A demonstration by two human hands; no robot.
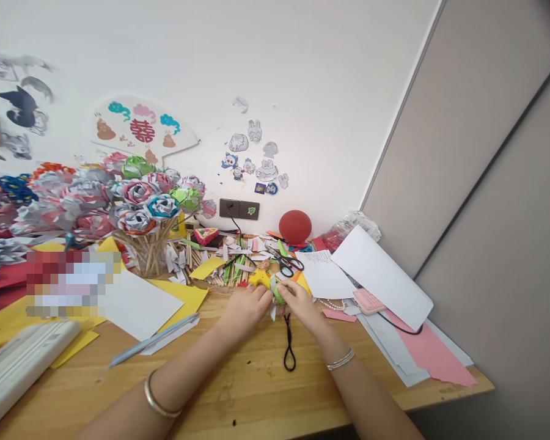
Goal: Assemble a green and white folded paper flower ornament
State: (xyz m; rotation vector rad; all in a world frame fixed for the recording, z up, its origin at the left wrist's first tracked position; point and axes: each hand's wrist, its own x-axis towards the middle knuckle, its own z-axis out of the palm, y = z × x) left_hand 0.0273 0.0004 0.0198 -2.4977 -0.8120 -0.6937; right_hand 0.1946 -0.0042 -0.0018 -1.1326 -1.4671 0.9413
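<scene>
My left hand (pixel 248 304) and my right hand (pixel 302 304) meet over the middle of the desk, fingers closed. Between their fingertips is a small green and white folded paper flower (pixel 278 294), partly covered by the fingers. Just beyond my left fingers shows a yellow object (pixel 259 278); its kind is unclear, and I cannot tell whether that hand touches it. A black cord loop (pixel 289 354) lies on the wood below my hands. Black-handled scissors (pixel 289 264) rest just past my right fingers.
Many paper flowers (pixel 140 192) on sticks stand in a holder at the left. Paper strips and wooden sticks (pixel 229 269) litter the back, near a red balloon-like ball (pixel 295 227). White sheets (pixel 380 278) lie right; a blue pen (pixel 153 340) and a paper trimmer (pixel 27 366) lie left.
</scene>
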